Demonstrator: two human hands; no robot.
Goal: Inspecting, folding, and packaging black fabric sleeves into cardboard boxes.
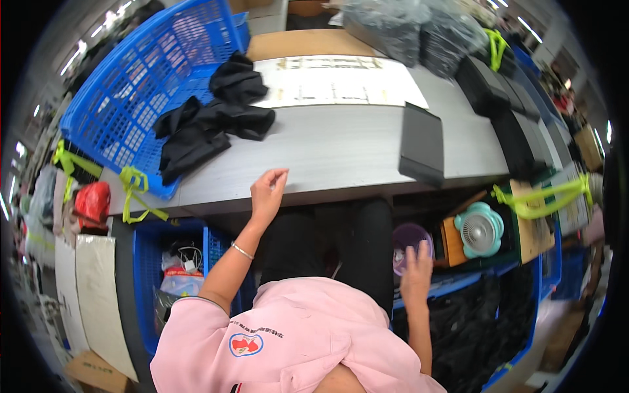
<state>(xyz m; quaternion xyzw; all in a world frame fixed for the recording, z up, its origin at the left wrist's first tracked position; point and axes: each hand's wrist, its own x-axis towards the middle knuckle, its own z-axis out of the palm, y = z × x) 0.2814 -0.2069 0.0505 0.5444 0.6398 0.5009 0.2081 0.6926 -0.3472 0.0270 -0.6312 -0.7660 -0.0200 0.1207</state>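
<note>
My left hand [267, 196] is raised over the table's near edge, fingers bent and pressed together; whatever they may pinch is too small to make out. Beyond it, black fabric pieces [213, 121] lie bunched at the mouth of a tilted blue plastic basket [124, 98]. My right hand [417, 272] hangs below the table edge at my right side, slightly blurred, its fingers spread with nothing in them. Close to that hand are a purple round container [409, 239] and a teal fan [481, 229]. On the table, a flat dark grey panel [421, 144] lies to the right.
Black box-like pieces [517, 131] line the table's right side. A white marked board [334, 82] lies at the back, near grey plastic bags [393, 29]. Under the table stand a blue crate [149, 275] at left and a bin of black material [481, 321] at right.
</note>
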